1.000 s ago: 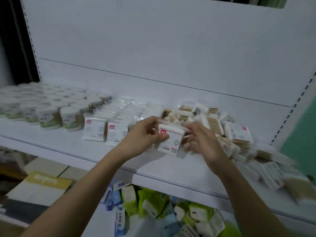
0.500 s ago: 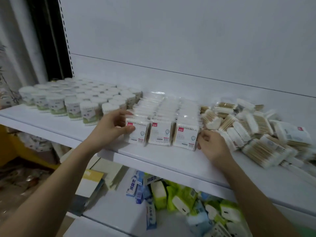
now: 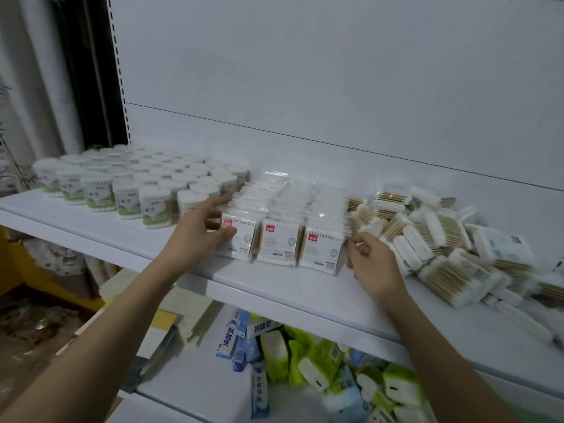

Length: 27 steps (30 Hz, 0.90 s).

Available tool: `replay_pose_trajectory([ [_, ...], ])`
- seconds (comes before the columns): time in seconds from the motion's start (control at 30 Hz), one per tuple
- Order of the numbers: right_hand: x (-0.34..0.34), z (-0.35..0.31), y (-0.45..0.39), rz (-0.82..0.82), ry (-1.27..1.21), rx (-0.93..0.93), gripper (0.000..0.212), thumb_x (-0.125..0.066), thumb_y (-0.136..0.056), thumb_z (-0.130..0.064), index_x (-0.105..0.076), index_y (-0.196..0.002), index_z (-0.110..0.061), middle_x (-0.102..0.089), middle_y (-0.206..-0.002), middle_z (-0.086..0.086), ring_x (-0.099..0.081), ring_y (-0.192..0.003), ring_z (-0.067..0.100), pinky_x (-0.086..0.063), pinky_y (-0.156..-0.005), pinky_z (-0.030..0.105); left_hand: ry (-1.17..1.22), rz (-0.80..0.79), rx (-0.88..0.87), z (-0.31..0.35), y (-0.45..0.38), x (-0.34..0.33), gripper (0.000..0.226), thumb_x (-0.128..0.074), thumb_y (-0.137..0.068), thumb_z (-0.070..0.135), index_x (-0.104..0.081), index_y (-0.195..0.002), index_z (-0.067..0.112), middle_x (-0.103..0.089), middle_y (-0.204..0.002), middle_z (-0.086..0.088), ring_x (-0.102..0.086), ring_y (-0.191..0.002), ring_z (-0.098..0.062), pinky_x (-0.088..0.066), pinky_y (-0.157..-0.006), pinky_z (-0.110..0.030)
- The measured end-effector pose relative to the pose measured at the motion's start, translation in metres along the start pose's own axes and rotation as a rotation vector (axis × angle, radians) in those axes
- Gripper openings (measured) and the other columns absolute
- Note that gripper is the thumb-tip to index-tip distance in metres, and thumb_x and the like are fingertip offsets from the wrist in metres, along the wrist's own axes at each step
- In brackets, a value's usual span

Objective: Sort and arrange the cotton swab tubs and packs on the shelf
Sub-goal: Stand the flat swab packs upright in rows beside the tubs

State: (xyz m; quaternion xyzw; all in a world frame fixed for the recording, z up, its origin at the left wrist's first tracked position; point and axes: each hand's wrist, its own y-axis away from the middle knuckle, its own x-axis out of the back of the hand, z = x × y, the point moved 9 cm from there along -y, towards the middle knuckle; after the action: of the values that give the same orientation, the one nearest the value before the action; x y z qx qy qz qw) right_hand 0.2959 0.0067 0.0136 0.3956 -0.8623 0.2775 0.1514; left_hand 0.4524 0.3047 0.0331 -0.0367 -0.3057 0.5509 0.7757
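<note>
Your left hand [image 3: 204,232] is on the left end of the front row of packs [image 3: 282,236], thumb on the face of the first pack and fingers reaching along its side and back, so it grasps that pack lightly rather than clenching. Your right hand [image 3: 370,261] sits at the right end of the same row, fingers curled with the tips at the edge of the last pack; whether it pinches the wrapper or only touches it cannot be told. The packs stand upright in three files on the shelf [image 3: 274,288], with the tubs [image 3: 137,184] grouped to their left and a loose heap [image 3: 442,236] of unsorted packs lying every way to their right. These packs look light, and their clear film is probably slick and soft, so squeezing the faces will likely just crumple them. Take each by its two narrow sides, where the swab sticks give it some stiffness. Judging by how they stand, the rows will topple like dominoes if pushed from one end only, so brace both ends together. The heap may slide when you draw one out; lift from the top, not from beneath.
</note>
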Motion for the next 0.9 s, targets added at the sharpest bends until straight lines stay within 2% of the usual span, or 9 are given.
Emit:
replay_pose_trajectory([
  [0.1,0.019,-0.005,0.001,0.015,0.013,0.016,0.014,-0.055,-0.099,-0.022,-0.062,-0.087,-0.021,-0.063,-0.062,-0.001,-0.056,-0.056,0.012,-0.051,-0.061,0.042,-0.090,0.093,-0.003,0.014,0.005,0.005,0.059,-0.072,-0.086,0.019,-0.046,-0.137,0.032,-0.058,-0.127,0.001,-0.060,-0.110,-0.016,-0.049,-0.094,-0.034],
  [0.17,0.035,-0.008,0.004,-0.011,0.028,0.028,0.015,-0.055,-0.099,-0.024,-0.062,-0.086,-0.023,-0.064,-0.065,0.000,-0.055,-0.054,0.010,-0.051,-0.062,0.041,-0.180,0.197,-0.087,0.042,0.010,0.006,0.059,-0.069,-0.089,0.019,-0.045,-0.143,0.021,-0.055,-0.136,-0.001,-0.052,-0.121,-0.018,-0.043,-0.100,-0.034],
  [0.27,0.062,-0.007,0.008,-0.057,0.064,0.025,0.020,-0.055,-0.097,-0.030,-0.064,-0.079,-0.025,-0.064,-0.068,-0.002,-0.061,-0.064,0.017,-0.053,-0.066,0.044,-0.248,0.261,-0.263,0.108,0.025,-0.022,0.046,-0.066,-0.091,0.018,-0.053,-0.135,0.019,-0.056,-0.131,0.002,-0.049,-0.120,-0.017,-0.039,-0.101,-0.032],
  [0.4,0.112,0.006,0.018,-0.042,0.093,0.000,0.022,-0.055,-0.095,-0.029,-0.065,-0.077,-0.019,-0.066,-0.066,-0.001,-0.063,-0.065,0.025,-0.051,-0.061,0.043,-0.152,0.061,-0.359,0.174,0.041,-0.117,0.031,-0.064,-0.090,0.018,-0.062,-0.120,0.021,-0.062,-0.116,0.006,-0.056,-0.106,-0.013,-0.048,-0.094,-0.035],
  [0.47,0.142,0.015,0.025,0.007,0.102,-0.001,0.022,-0.056,-0.094,-0.026,-0.064,-0.075,-0.019,-0.065,-0.065,0.001,-0.060,-0.061,0.021,-0.046,-0.059,0.037,-0.123,-0.079,-0.324,0.194,0.049,-0.174,0.029,-0.066,-0.088,0.019,-0.063,-0.116,0.020,-0.063,-0.106,0.004,-0.059,-0.095,-0.011,-0.051,-0.087,-0.034],
  [0.6,0.196,0.048,0.040,0.100,0.117,-0.051,0.020,-0.055,-0.095,-0.021,-0.064,-0.081,-0.010,-0.065,-0.069,0.013,-0.062,-0.069,0.035,-0.048,-0.060,0.040,-0.110,-0.205,-0.232,0.212,0.066,-0.260,0.032,-0.068,-0.086,0.025,-0.063,-0.118,0.020,-0.063,-0.105,0.004,-0.058,-0.090,-0.010,-0.049,-0.084,-0.030],
  [0.73,0.233,0.079,0.059,0.145,0.077,-0.088,0.019,-0.054,-0.096,-0.020,-0.062,-0.080,-0.014,-0.061,-0.068,0.015,-0.057,-0.063,0.034,-0.043,-0.058,0.038,-0.107,-0.198,-0.283,0.244,0.066,-0.305,0.030,-0.064,-0.087,0.025,-0.065,-0.117,0.018,-0.063,-0.111,0.000,-0.058,-0.099,-0.015,-0.047,-0.084,-0.029],
  [0.83,0.245,0.089,0.075,0.147,0.059,-0.082,0.021,-0.053,-0.099,-0.022,-0.059,-0.081,-0.012,-0.059,-0.068,0.017,-0.048,-0.056,0.019,-0.037,-0.056,0.034,-0.155,-0.202,-0.330,0.277,0.050,-0.332,0.045,-0.069,-0.084,0.025,-0.060,-0.128,0.017,-0.058,-0.126,-0.003,-0.053,-0.117,-0.019,-0.038,-0.092,-0.024],
  [0.9,0.246,0.089,0.085,0.138,0.059,-0.056,0.022,-0.053,-0.099,-0.022,-0.058,-0.079,-0.013,-0.058,-0.065,0.010,-0.047,-0.056,0.015,-0.037,-0.055,0.034,-0.245,-0.260,-0.349,0.293,0.037,-0.354,0.058,-0.072,-0.084,0.031,-0.052,-0.137,0.018,-0.052,-0.137,-0.006,-0.045,-0.127,-0.023,-0.034,-0.100,-0.028],
])
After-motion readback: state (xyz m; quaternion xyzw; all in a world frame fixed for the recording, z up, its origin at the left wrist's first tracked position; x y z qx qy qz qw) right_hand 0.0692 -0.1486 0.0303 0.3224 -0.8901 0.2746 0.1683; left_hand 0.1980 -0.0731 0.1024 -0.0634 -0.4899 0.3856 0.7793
